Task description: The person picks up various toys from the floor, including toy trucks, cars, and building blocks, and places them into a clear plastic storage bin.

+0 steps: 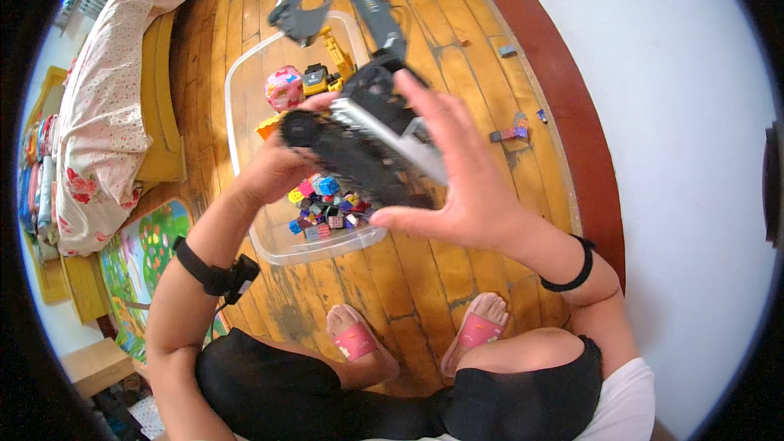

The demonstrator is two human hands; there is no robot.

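A black and grey toy excavator hangs between my two hands, tilted, its arm and bucket reaching away from me. My left hand grips one end of its tracked base. My right hand spans the other side, thumb and fingers spread around the base; motion blurs the toy there. Beneath it lies a clear plastic tub on the floor. Inside the tub are a pink patterned ball, a small yellow toy excavator and a heap of small coloured blocks. An orange piece shows beside my left hand.
Loose blocks and a grey piece lie on the wooden floor at the right, near the white wall. A bed with a floral cover and a colourful mat are at the left. My feet in pink slippers stand below.
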